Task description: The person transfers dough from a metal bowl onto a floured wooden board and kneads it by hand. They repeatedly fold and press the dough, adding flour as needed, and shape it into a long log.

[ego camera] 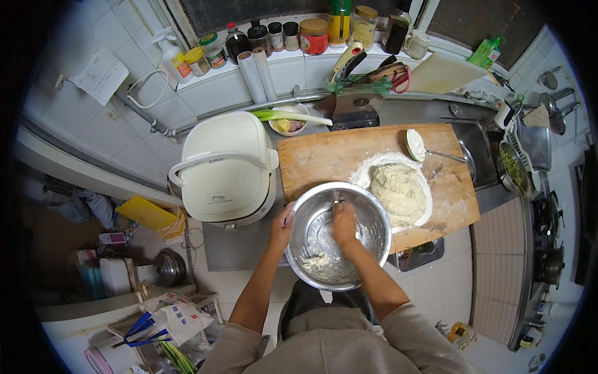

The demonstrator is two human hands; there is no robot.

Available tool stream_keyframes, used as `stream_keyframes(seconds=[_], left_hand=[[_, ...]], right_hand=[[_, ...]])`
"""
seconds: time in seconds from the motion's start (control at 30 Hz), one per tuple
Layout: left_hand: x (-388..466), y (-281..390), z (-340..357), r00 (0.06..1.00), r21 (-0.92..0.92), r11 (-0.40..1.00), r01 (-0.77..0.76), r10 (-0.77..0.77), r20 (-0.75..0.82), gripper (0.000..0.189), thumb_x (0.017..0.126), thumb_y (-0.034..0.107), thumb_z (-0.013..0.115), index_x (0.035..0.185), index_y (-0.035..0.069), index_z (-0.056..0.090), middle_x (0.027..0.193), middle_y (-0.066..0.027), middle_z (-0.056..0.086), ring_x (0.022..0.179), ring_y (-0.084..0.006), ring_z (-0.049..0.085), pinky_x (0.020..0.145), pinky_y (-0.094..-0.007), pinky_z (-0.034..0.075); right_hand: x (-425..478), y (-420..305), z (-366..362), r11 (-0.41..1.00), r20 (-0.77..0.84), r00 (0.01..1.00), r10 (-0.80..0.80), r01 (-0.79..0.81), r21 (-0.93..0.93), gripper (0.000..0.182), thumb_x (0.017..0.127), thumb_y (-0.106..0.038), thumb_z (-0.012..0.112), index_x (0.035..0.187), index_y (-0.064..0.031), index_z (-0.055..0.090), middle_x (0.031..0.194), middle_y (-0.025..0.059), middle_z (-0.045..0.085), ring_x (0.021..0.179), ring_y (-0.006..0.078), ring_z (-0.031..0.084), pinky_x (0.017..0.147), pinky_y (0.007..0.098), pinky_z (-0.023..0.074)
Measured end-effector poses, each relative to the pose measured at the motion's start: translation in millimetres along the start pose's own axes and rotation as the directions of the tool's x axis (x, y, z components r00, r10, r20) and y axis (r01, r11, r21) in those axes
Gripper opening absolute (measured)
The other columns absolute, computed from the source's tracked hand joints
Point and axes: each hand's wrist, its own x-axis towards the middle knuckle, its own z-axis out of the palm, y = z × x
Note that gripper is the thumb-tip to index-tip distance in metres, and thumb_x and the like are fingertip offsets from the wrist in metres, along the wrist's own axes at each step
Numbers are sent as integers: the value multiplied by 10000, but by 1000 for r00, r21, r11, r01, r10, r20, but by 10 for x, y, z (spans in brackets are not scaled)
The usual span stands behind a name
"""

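Observation:
My left hand grips the left rim of a stainless steel mixing bowl, which is tilted over the counter's front edge. Inside the bowl, my right hand is at the far wall with its fingers curled. Whether it holds something small cannot be made out. Scraps of dough cling to the bowl's near left inside, and a pale film coats the wall. To the right, a large rough mound of dough rests in a ring of flour on a wooden board.
A metal ladle heaped with flour lies on the board's far right. Left of the board stands a white rice cooker. Behind are a bowl under a leek and a knife block. A sink adjoins the right.

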Motion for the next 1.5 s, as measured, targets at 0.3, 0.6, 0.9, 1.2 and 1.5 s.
stream_keyframes(seconds=[0.3,0.6,0.9,1.2,1.5], left_hand=[[71,-151,2,998,22,998,-53,52,19,285,882,110,483,1142,5,530,1087,-141,593,1016,-179,549,871,-264,395],[141,-216,-37,998,-13,998,-57,57,17,289,880,113,490,1139,-7,530,1091,-140,590,1014,-166,542,876,-264,389],[470,-296,-212,992,-4,1000,-13,13,129,368,884,131,467,1233,15,448,1210,-150,499,1121,-214,471,931,-282,346],[-388,205,-417,995,185,983,-12,29,-90,483,858,153,511,1299,34,355,1221,-174,396,1108,-272,420,905,-356,371],[-295,719,449,960,-50,970,-237,242,141,408,788,30,557,1187,40,472,1118,-140,463,995,-252,498,821,-325,423]], right_hand=[[-321,-372,380,889,184,870,-457,456,51,147,714,-155,542,776,-35,601,815,163,586,873,285,544,773,390,430],[-333,146,-293,984,313,948,62,-6,-177,233,790,-271,529,792,-66,638,766,151,625,733,338,603,693,435,474],[-370,-111,-218,949,306,952,20,-114,292,215,686,-143,617,847,-27,534,776,187,608,752,360,591,683,414,464],[-176,245,-506,840,90,991,103,-135,526,91,741,-59,574,792,-7,628,709,144,624,629,222,621,615,329,477],[-197,212,-695,678,-22,961,274,-177,713,144,658,-36,629,799,-19,613,677,117,607,615,191,576,602,299,457]])
